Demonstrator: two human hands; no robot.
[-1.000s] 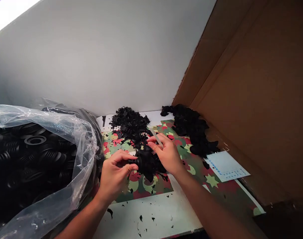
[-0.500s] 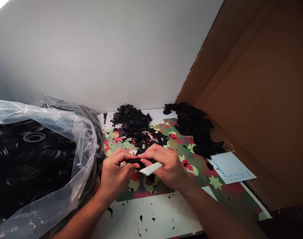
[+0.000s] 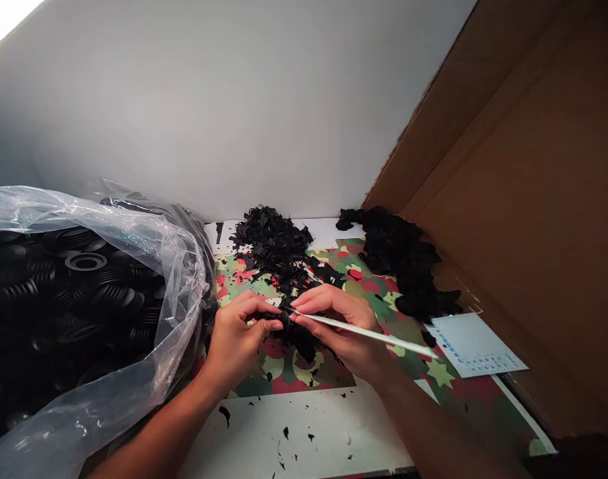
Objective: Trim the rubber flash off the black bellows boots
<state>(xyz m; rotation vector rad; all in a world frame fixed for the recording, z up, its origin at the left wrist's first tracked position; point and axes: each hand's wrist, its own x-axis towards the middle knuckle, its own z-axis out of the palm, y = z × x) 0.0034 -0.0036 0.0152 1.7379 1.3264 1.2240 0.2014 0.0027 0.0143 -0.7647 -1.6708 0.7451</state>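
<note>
- Nearest, a white surface (image 3: 264, 436) carries scattered black flakes.
- At left, a clear plastic bag (image 3: 183, 273) stands with its mouth wide, filled with black ribbed parts (image 3: 112, 296); one flat ring (image 3: 85, 262) lies on top.
- Left hand (image 3: 241, 329): thumb and fingers pinch a small black part (image 3: 285, 319), located between the two hands above the patterned sheet (image 3: 328, 380).
- Right hand (image 3: 351, 326): thumb and fingertips grip a thin white strip (image 3: 374, 337) near its inner end, close to the black part; the outer end extends rightward across the hand. Contact between strip and part appears likely, but the fingers hide the exact point.
- Right of the hands, a white card (image 3: 478, 347) with blue print lies beside the cardboard panel (image 3: 528, 219).
- Beyond the hands, a heap of black shavings (image 3: 271, 236) sits left of a pile of larger black pieces (image 3: 414, 259).
- Farthest, a pale wall (image 3: 234, 113) rises behind both.
</note>
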